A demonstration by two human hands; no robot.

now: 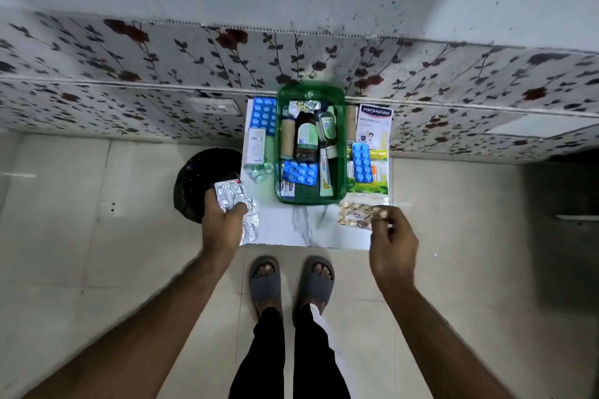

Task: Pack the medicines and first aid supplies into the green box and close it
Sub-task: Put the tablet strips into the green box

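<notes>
The green box (341,139) stands open on a small white marble-top table (304,227), holding bottles, a bandage roll, a blue pill strip and tubes. My left hand (223,220) grips a silver foil pill strip (230,193) at the table's front left corner; another silver strip (251,227) lies just beneath it. My right hand (390,236) pinches a strip of yellowish capsules (358,214) at the front right. Still on the table: a blue strip (264,115) and white carton (255,146) to the left, a Hansaplast pack (374,121) and a blue strip (361,162) to the right.
A black bin (197,181) sits on the floor left of the table. A flower-patterned wall panel (129,100) runs behind it. My feet in grey slippers (291,282) stand on the tiled floor just before the table's front edge.
</notes>
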